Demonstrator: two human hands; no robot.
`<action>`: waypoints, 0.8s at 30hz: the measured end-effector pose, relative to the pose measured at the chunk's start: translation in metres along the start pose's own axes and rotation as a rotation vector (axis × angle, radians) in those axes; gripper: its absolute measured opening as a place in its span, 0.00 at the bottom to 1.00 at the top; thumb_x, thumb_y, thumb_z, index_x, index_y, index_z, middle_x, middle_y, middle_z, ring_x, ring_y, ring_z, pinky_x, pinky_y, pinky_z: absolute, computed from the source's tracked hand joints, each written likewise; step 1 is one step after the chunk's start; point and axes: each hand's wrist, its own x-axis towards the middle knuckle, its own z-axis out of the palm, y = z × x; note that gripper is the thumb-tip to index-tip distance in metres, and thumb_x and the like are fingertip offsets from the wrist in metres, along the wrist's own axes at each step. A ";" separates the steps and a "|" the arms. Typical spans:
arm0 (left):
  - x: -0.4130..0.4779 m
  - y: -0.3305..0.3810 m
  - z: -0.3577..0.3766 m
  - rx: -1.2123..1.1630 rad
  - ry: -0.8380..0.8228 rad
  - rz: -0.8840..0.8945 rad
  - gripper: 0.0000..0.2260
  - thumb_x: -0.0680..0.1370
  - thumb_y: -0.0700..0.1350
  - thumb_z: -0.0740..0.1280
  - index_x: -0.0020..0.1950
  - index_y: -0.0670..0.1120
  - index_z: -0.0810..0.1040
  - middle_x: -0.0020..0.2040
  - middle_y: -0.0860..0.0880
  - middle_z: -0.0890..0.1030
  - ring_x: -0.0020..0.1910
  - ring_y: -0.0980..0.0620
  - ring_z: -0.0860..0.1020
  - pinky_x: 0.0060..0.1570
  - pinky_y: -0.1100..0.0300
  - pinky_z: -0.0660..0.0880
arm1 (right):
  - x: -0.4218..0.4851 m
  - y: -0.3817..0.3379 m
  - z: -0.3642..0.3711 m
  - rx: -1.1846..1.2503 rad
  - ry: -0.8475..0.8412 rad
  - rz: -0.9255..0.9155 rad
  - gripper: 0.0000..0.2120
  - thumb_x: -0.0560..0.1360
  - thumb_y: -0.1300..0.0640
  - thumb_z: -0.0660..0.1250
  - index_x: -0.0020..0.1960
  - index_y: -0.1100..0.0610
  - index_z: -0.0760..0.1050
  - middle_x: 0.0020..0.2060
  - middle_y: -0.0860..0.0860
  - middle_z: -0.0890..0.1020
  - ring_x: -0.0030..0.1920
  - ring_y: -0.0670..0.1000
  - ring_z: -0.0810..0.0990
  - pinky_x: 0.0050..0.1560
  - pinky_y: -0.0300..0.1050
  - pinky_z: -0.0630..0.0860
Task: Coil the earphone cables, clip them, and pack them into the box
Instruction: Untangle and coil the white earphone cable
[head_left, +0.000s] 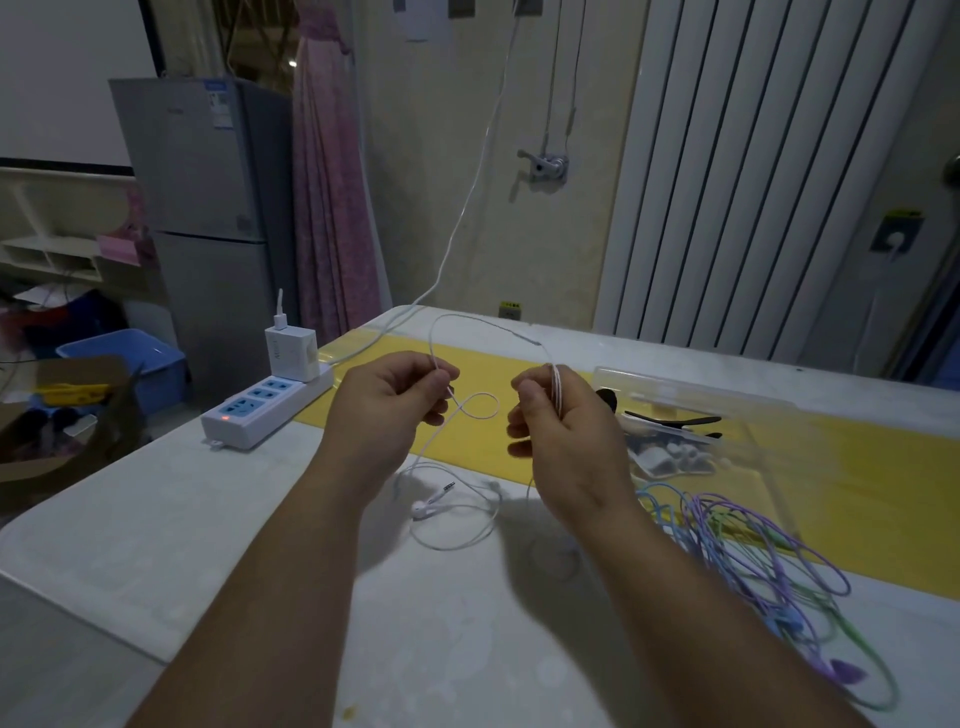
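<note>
In the head view, the left hand (389, 402) pinched the white earphone cable (480, 417), and the right hand (563, 426) curled round its coiled turns. Its loose end lay on the table (234, 519) at six o'clock from both hands; the clear box (769, 415) stood at three o'clock.

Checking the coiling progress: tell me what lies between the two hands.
In the head view, the white earphone cable spans the gap: an arch from the left hand over to the right hand, and a small loop hanging below it.
</note>
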 end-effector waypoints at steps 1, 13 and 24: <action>0.000 0.001 0.001 -0.006 -0.002 0.007 0.08 0.78 0.34 0.65 0.44 0.42 0.83 0.36 0.45 0.80 0.34 0.53 0.77 0.36 0.62 0.77 | 0.000 -0.002 0.001 0.074 -0.015 0.077 0.08 0.80 0.57 0.61 0.45 0.56 0.77 0.36 0.50 0.79 0.35 0.48 0.79 0.33 0.46 0.77; -0.002 0.002 0.002 0.022 0.003 -0.010 0.07 0.78 0.36 0.66 0.45 0.42 0.83 0.36 0.46 0.80 0.32 0.56 0.76 0.33 0.63 0.76 | 0.001 0.001 0.001 0.055 -0.128 0.152 0.10 0.73 0.62 0.66 0.40 0.49 0.82 0.29 0.53 0.68 0.28 0.50 0.63 0.29 0.41 0.61; 0.002 -0.001 0.000 -0.035 0.109 -0.087 0.08 0.79 0.36 0.64 0.44 0.43 0.80 0.37 0.47 0.82 0.33 0.54 0.77 0.33 0.59 0.77 | -0.001 -0.003 -0.004 0.169 -0.163 0.209 0.06 0.66 0.62 0.62 0.32 0.54 0.74 0.42 0.54 0.84 0.29 0.45 0.71 0.24 0.31 0.63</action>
